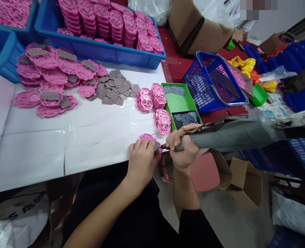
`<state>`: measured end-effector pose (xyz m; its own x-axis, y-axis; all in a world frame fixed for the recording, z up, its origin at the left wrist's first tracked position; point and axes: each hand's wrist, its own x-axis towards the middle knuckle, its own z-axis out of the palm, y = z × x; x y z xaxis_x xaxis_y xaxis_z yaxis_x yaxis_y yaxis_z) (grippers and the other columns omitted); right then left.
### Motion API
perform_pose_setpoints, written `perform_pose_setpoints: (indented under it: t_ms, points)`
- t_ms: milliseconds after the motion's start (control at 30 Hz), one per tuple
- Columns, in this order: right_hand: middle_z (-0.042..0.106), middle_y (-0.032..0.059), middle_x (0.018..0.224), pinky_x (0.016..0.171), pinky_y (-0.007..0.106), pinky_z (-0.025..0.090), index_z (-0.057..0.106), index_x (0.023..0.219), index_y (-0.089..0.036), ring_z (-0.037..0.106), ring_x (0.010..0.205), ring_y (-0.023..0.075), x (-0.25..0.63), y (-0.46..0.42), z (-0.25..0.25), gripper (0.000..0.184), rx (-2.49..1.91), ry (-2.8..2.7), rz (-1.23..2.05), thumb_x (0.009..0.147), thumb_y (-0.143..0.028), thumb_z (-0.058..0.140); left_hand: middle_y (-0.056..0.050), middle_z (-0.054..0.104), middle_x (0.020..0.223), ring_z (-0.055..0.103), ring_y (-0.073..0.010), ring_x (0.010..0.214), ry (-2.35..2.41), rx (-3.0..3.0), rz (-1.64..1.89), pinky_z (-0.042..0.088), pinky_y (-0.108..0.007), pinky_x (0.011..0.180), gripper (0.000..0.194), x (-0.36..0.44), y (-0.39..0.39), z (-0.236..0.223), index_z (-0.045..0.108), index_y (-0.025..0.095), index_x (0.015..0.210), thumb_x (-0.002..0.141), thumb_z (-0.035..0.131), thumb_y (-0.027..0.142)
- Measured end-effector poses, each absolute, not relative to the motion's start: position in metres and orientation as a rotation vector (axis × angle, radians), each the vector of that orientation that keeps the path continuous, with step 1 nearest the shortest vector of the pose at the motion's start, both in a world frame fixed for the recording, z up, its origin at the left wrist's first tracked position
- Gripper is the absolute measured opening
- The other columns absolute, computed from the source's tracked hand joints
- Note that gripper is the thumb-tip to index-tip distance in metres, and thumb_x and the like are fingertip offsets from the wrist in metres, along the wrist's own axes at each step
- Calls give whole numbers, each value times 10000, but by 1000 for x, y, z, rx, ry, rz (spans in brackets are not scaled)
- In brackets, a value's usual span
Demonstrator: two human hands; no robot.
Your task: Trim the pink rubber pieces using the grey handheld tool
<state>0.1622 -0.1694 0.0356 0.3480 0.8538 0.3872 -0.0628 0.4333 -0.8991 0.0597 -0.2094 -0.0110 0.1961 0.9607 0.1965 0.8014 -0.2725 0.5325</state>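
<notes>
My left hand (142, 160) is closed on a pink plastic piece (146, 137) at the near edge of the white table (64, 137). In my right hand (184, 146) I grip a long grey electric screwdriver (235, 132), its dark tip touching the pink piece beside my left fingers. Small stacks of finished pink pieces (153, 100) stand just behind. A green tray (178, 103) with tiny screws sits to their right. Loose grey plates (114, 89) lie in a heap, and pink pieces with plates on them (51, 79) spread at the left.
Blue bins (100, 51) of stacked pink pieces stand at the back. A blue basket (214, 82) sits right of the green tray. Another person's sleeve and hand (209, 32) are at the far right, near yellow toys (245, 65). A cardboard box (242, 179) lies on the floor.
</notes>
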Motion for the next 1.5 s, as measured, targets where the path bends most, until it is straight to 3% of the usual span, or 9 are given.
perform_pose_setpoints:
  t_ms: [433,600,833,1000,1200,1500]
  points:
    - [413,-116,536,389,240,375,541,967,-256,361,367,66,165,-170,24,291,-964,-1149,846,827,-456,701,-51,736,999,628,-274,961,1662,2084,720,430,-401,787,160,60,-207,-10,685,209,1012,862,740,222]
    - [388,-126,512,364,235,326,566,978,-251,320,346,60,165,-166,24,391,-971,-1167,927,774,-541,730,-53,711,964,622,-268,953,1670,2118,715,430,-395,778,107,60,-207,-12,677,208,965,868,719,214]
    - [403,-121,505,365,232,342,577,984,-241,336,349,67,166,-164,27,348,-919,-1195,1023,777,-486,713,-56,678,943,604,-271,952,1655,2159,713,441,-401,777,61,61,-208,-14,672,212,936,878,690,201]
    - [420,-123,474,337,223,328,578,910,-258,316,304,72,175,-170,44,212,-786,-1144,916,799,-405,682,-59,692,1026,603,-275,1006,1545,2165,735,475,-390,806,181,52,-206,-16,693,216,999,840,704,130]
    - [385,-110,477,345,253,309,594,843,-264,288,308,87,209,-160,69,121,-833,-1000,622,773,-356,629,-65,699,1133,594,-254,1096,1189,2257,747,517,-393,917,248,25,-198,-18,672,208,1143,916,635,115]
    - [420,-116,443,343,230,305,552,774,-227,332,300,75,250,-113,63,100,-932,-744,407,703,-283,593,-83,689,1065,589,-241,991,1120,2359,883,521,-402,849,151,23,-195,-27,692,205,1119,1010,599,254]
